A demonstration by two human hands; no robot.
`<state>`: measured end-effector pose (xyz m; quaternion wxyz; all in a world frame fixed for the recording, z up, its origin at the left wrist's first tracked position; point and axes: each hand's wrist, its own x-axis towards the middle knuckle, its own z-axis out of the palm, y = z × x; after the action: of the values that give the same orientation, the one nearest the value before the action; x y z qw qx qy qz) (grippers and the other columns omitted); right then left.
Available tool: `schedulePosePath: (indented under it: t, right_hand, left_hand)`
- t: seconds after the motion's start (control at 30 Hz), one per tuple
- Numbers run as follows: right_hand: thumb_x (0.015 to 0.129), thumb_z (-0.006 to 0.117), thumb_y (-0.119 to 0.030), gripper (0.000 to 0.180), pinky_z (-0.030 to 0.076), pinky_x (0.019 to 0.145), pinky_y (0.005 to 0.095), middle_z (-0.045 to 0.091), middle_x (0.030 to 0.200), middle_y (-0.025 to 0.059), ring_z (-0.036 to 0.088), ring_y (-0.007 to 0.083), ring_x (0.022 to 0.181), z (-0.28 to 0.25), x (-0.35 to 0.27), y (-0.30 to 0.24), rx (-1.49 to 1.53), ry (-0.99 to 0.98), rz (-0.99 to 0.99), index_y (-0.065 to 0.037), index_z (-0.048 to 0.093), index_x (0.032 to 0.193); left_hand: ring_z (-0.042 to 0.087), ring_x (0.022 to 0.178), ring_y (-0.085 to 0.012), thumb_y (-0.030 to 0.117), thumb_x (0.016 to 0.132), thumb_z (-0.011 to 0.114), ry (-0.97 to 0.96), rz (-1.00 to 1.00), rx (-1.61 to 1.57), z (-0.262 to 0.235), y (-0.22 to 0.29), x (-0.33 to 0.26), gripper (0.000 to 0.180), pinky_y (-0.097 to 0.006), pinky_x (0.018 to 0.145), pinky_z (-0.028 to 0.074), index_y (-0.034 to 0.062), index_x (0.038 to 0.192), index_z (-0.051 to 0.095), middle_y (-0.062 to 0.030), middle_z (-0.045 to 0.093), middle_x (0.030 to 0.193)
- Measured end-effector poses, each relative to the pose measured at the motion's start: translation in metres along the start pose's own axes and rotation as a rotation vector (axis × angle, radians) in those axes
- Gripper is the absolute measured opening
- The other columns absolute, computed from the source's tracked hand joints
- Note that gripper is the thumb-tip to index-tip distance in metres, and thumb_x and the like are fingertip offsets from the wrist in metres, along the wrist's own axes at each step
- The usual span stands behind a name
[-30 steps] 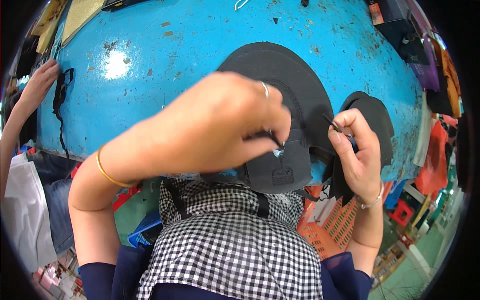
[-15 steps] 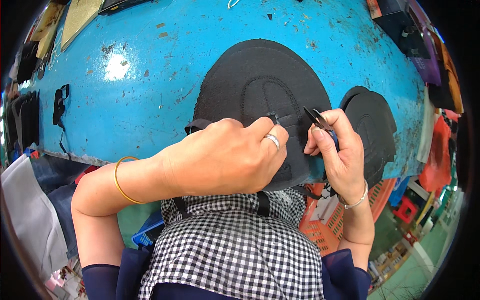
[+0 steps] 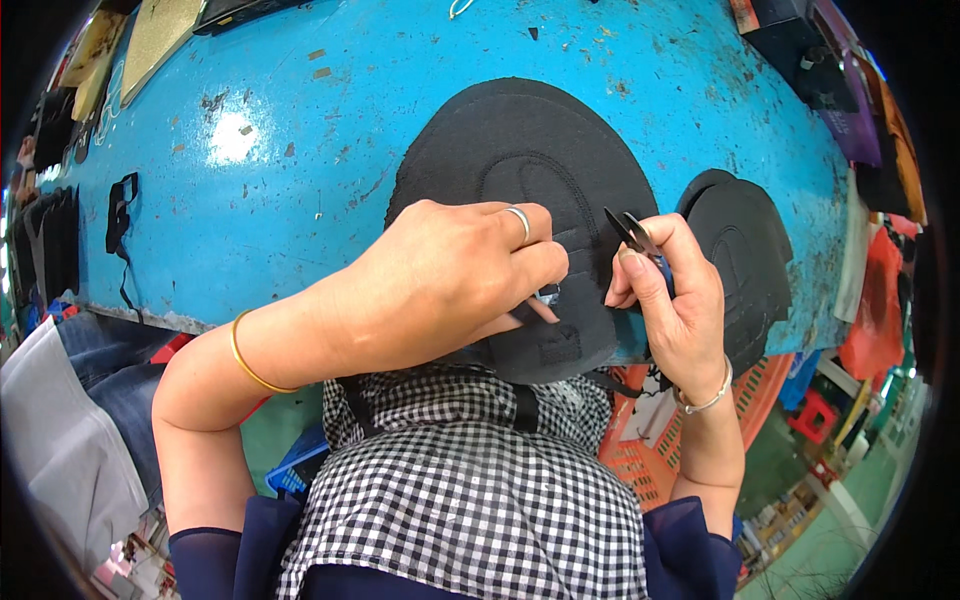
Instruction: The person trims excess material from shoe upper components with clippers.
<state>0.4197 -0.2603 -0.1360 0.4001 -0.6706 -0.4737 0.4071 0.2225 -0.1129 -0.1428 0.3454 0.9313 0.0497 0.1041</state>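
Note:
A large black padded fabric piece [image 3: 530,120], rounded at its far end and stitched with a curved arch line, lies in front of me at the table's near edge. My left hand [image 3: 465,265] is closed over its left middle, thumb and fingers bent together. By its fingertips shows a small shiny bit [image 3: 547,293]; whether the fingers grip it I cannot make out. My right hand [image 3: 675,295] is wrapped round small thread snips [image 3: 630,232] just right of the piece. Their dark blades point up and left, slightly apart, touching no thread that I can see.
More black pieces of similar shape [image 3: 745,240] lie stacked to the right. On the blue table [image 3: 300,200] a black strap [image 3: 121,225] lies at the left. An orange crate [image 3: 750,400] stands below the right edge. Dark boxes [image 3: 800,60] sit at the far right.
My left hand has shifted slightly up and left and turned, its fingers now lower on the piece, baring the shiny bit. The right hand with the snips has hardly moved.

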Motion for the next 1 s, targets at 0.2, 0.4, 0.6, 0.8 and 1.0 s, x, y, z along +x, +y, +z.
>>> schedulePosePath:
  t: [0.2, 0.4, 0.6, 0.8, 1.0]
  right_hand:
    - [0.100, 0.058, -0.011, 0.009, 0.049, 0.058, 0.0250, 0.062, 0.075, 0.0037, 0.062, 0.0098, 0.064, -0.002, 0.000, -0.005, -0.059, -0.008, 0.017, -0.002, 0.056, 0.098]
    - [0.072, 0.070, 0.002, 0.025, 0.051, 0.059, 0.0319, 0.069, 0.089, 0.0073, 0.064, 0.0210, 0.067, 0.010, -0.006, -0.007, -0.527, 0.050, -0.503, -0.006, 0.062, 0.094]
    - [0.075, 0.074, -0.004, 0.024, 0.052, 0.054, 0.0267, 0.064, 0.134, 0.0131, 0.064, 0.0134, 0.063, 0.041, -0.005, -0.019, -0.899, -0.016, -0.500, -0.005, 0.060, 0.094]
    - [0.069, 0.086, -0.025, 0.055, 0.051, 0.051, 0.0250, 0.064, 0.134, 0.0158, 0.064, 0.0130, 0.057, 0.051, -0.017, -0.028, -0.854, 0.005, -0.421, -0.002, 0.065, 0.114]
    - [0.065, 0.087, -0.023, 0.068, 0.052, 0.051, 0.0246, 0.065, 0.130, 0.0190, 0.067, 0.0137, 0.060, 0.053, -0.033, -0.030, -0.926, -0.027, -0.406, 0.000, 0.064, 0.126]
  left_hand:
    - [0.068, 0.077, -0.0231, -0.001, 0.073, 0.078, 0.060, -0.048, -0.234, -0.011, -0.009, -0.002, 0.017, -0.033, 0.066, 0.055, 0.0037, 0.087, 0.069, -0.0063, 0.068, 0.089]
    - [0.054, 0.064, -0.0105, 0.012, 0.085, 0.076, 0.187, -0.504, -0.676, -0.051, -0.010, -0.015, 0.016, -0.023, 0.058, 0.042, 0.0008, 0.080, 0.065, -0.0017, 0.063, 0.076]
    - [0.021, 0.062, -0.0088, 0.063, 0.094, 0.018, 0.097, -0.583, -0.876, -0.055, -0.019, -0.025, 0.054, -0.026, 0.053, 0.017, 0.0141, 0.078, 0.034, 0.0026, 0.029, 0.073]
    - [0.025, 0.062, -0.0091, 0.045, 0.101, 0.025, 0.225, -0.539, -0.911, -0.065, -0.025, -0.037, 0.037, -0.025, 0.052, 0.021, 0.0132, 0.083, 0.034, 0.0017, 0.034, 0.075]
    - [0.034, 0.055, -0.0013, 0.026, 0.106, 0.049, 0.493, -0.426, -0.959, -0.080, -0.038, -0.054, 0.023, -0.018, 0.046, 0.028, 0.0097, 0.090, 0.048, 0.0037, 0.046, 0.074]
